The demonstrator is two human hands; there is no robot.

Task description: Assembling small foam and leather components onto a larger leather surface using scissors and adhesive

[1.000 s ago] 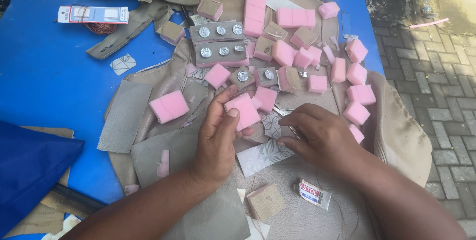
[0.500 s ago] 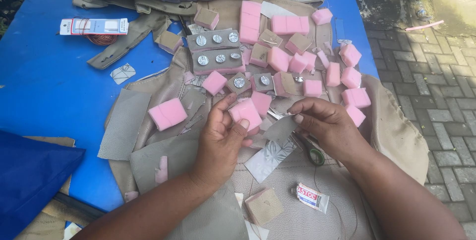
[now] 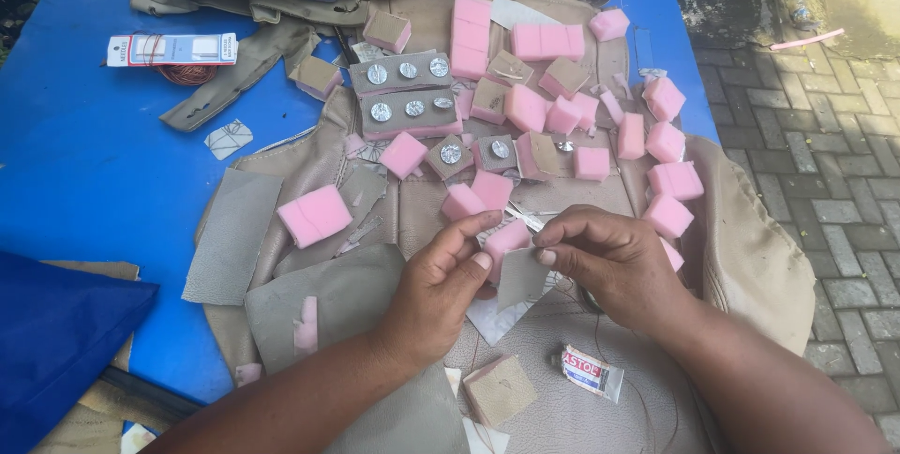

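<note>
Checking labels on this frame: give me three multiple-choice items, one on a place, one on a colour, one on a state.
1. Where does the small glue tube lie?
A. On the blue table by the needle card
B. On the beige cover, near the right wrist
C. On the brick paving

2. What colour are the loose foam blocks?
A. Pink
B. Green
C. White

3. What are the hands doing?
A. Both rest flat on the table
B. Only the right hand holds something
C. The left hand and right hand together pinch a pink foam piece with grey fabric

Answers:
1 B: the tube lies on the beige cover just below the right forearm.
2 A: every bare block is pink.
3 C: fingertips of both hands meet on the piece.
</note>
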